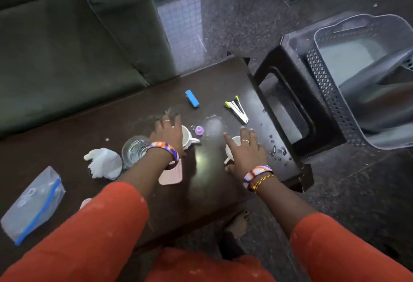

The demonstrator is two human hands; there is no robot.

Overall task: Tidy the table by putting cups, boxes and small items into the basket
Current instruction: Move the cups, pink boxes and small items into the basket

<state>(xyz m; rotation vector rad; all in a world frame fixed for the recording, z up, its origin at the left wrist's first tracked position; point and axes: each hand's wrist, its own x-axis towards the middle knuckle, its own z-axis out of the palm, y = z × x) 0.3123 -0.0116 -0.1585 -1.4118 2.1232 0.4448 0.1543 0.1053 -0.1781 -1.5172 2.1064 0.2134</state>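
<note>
My left hand hovers with fingers spread over a white mug near the middle of the dark table. My right hand is spread over a second white cup, which it mostly hides. Neither hand grips anything. A clear glass stands left of my left wrist. Beyond the hands lie a blue box, a stapler, a small purple cap and a clear lid. The grey basket sits to the right on a black stool.
A crumpled white tissue, a zip bag and a pink card lie on the table's near left. Water drops dot the right edge. A green sofa stands behind the table.
</note>
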